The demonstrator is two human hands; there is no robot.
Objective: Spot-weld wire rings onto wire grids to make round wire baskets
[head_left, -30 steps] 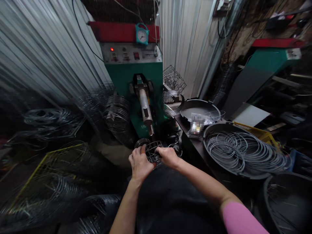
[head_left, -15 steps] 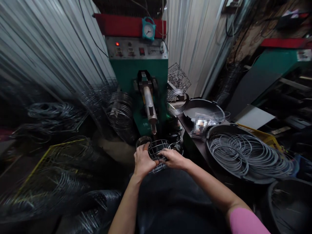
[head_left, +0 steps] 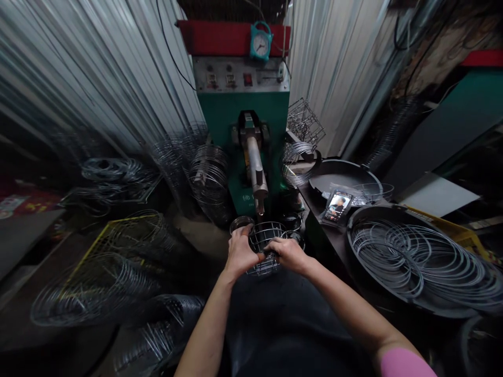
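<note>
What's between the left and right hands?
Head view: a wire basket, its bars showing in the gap between the left hand and the right hand. The stretch isn't bare.

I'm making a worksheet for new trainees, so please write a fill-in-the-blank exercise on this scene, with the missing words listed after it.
The right hand and the ____ hand are both on the wire basket.
Behind the clock, the machine's top band is ____.
The sleeve on the right arm is ____.
Wire rings lie in a tray to the basket's ____.

Missing words: left; red; pink; right.
</note>
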